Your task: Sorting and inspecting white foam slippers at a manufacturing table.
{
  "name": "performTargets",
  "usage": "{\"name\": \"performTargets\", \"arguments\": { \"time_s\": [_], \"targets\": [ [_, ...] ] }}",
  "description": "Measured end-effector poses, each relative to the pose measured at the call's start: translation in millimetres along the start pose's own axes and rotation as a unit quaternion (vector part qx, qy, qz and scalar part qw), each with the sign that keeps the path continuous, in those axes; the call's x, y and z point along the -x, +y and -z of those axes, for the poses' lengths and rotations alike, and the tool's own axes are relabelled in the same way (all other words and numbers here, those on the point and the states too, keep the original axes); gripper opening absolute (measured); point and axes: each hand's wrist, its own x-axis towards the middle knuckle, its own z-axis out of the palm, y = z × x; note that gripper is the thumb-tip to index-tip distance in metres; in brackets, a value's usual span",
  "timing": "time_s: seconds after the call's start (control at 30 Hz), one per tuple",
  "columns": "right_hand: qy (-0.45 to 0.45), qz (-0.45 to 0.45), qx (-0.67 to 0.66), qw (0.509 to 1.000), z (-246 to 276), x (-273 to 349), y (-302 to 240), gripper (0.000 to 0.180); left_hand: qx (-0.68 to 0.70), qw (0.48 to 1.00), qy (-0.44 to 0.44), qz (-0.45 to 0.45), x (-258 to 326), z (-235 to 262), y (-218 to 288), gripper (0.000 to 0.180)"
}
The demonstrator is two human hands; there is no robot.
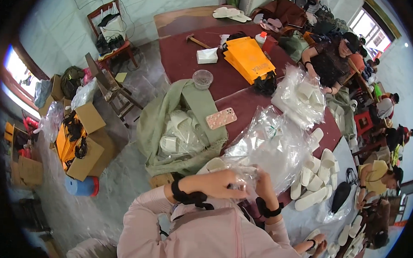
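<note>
Close to my body, my left hand (pixel 223 184) is closed on a crumpled clear plastic bag (pixel 247 176). My right hand (pixel 265 183) grips the same bag from the other side, its fingertips partly hidden by the film. Just beyond my left hand shows part of a white slipper (pixel 214 165); whether it lies inside the bag I cannot tell. Farther out, a heap of clear plastic bags (pixel 272 145) spreads over the dark red table (pixel 235 105). Right of the heap lies a pile of white slippers (pixel 316 180).
A green sack (pixel 154 122) holding bagged white slippers stands left of the table, a phone (pixel 221 118) on its edge. Orange bags (pixel 249 59), a hammer (pixel 199 41) and a tissue pack (pixel 207 55) lie farther back. A co-worker (pixel 329 63) handles bagged slippers. Cardboard boxes (pixel 95 152) stand left.
</note>
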Motion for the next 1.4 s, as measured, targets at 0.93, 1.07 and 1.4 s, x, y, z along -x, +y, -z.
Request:
{"name": "performTargets", "arguments": {
  "time_s": [0.93,1.07,1.4],
  "targets": [
    [0.034,-0.167,-0.011,0.985,-142.3,-115.7,-15.6,0.041,-0.133,0.706,0.294,0.63,274.3,110.5,-500.9,0.051],
    [0.0,-0.194,0.007,0.981,-141.9,-117.9,-25.7,0.04,-0.089,0.682,0.351,0.636,295.5,112.4,-529.7,0.05],
    [-0.022,-0.226,0.032,0.973,-148.3,-121.2,-31.3,0.045,-0.006,0.587,0.507,0.632,334.9,133.5,-555.3,0.048]
  ]
}}
